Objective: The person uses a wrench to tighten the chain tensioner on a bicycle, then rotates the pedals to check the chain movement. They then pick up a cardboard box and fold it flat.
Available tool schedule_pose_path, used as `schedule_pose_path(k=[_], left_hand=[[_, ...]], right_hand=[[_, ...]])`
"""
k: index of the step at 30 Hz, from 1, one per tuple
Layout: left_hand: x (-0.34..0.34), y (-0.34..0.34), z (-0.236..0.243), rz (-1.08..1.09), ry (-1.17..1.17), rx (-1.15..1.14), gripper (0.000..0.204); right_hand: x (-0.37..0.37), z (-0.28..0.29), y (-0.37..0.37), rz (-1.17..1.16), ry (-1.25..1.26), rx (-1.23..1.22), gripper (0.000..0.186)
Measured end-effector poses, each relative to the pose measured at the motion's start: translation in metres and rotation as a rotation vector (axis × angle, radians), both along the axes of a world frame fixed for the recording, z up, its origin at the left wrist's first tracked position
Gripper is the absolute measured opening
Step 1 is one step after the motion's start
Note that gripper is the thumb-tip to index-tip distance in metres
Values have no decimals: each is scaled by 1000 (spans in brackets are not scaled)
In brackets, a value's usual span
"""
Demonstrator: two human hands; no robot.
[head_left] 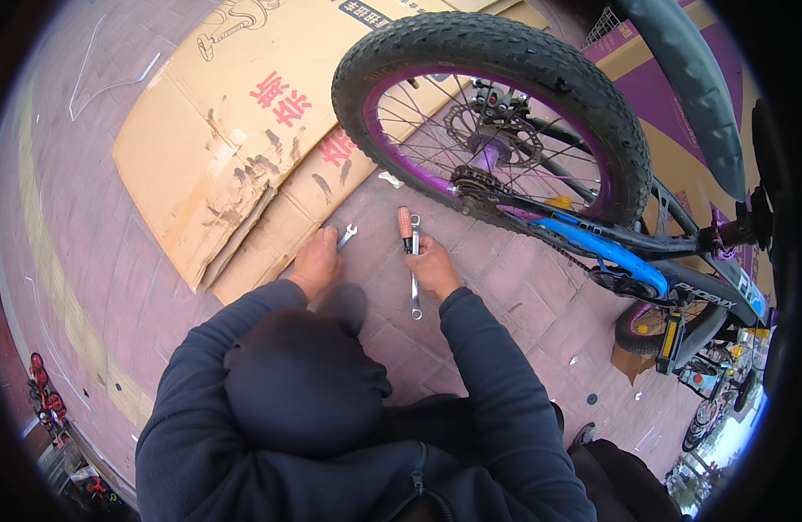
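Observation:
My left hand (316, 264) is closed on an open-end wrench (348, 235), whose silver jaw sticks out past the fingers beside the cardboard's edge. In my right hand (435, 268) are a long silver box-end wrench (416, 300) and a screwdriver with a pinkish-red handle (405, 224). A ring end of the long wrench shows on each side of my fingers; the screwdriver's lower part is hidden. Both hands are low over the paving, apart from each other. Ahead and to the right is a bicycle with a knobby black tyre (360, 100), a purple rim and a blue chain guard (605, 248).
Flattened brown cardboard (179, 157) with dark smudges covers the paving (66, 252) at the far left. A dark grey mudguard (692, 83) reaches in at upper right. A white scrap (390, 179) lies near the rear wheel. Red objects (40, 378) stand at the left rim.

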State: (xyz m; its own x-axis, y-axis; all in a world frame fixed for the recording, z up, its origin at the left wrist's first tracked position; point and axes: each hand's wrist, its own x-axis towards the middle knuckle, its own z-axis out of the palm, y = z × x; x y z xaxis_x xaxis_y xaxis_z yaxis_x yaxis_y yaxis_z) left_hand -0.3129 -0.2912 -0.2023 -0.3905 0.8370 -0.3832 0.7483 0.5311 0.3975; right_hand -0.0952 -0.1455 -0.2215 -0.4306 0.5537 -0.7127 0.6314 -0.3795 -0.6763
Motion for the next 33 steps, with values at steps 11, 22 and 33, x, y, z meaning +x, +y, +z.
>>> schedule_pose_path(k=[11, 22, 33], left_hand=[[6, 31, 3, -79, -147, -52, 46], [55, 86, 54, 87, -1031, -159, 63], [124, 187, 208, -1110, -447, -429, 53]], right_hand=[[22, 42, -22, -303, 432, -525, 31], [32, 58, -24, -549, 460, -395, 30], [238, 129, 48, 480, -118, 233, 41]])
